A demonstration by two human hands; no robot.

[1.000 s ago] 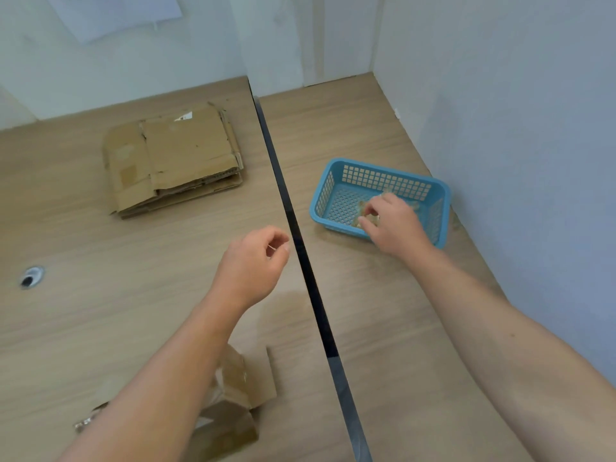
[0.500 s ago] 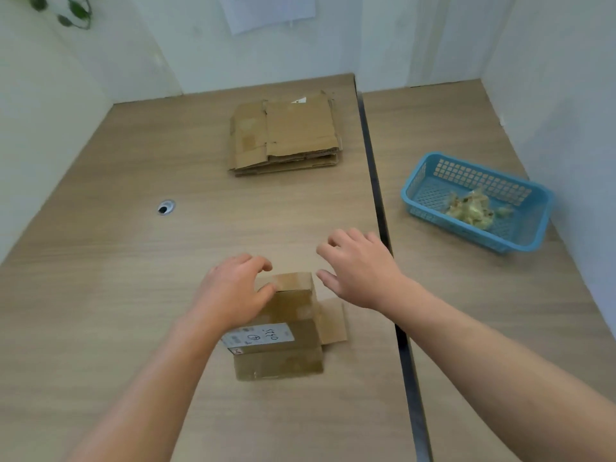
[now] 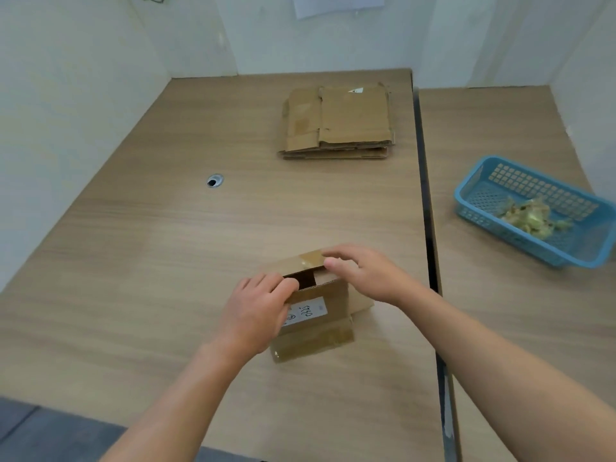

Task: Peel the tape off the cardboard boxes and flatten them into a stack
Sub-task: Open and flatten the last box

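The left hand (image 3: 258,306) curls its fingers over the near flap of an open box (image 3: 313,328) by the worktop's (image 3: 166,261) front edge. The right hand (image 3: 363,273) lays nearly straight fingers on the taped far flap. This box is not yet flattened. A flat stack (image 3: 336,123) lies at the far edge, and tape scraps (image 3: 530,216) sit in the basket (image 3: 473,195).

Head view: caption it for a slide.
Left hand and right hand on a box; flattened stack beyond, tape scraps in basket.
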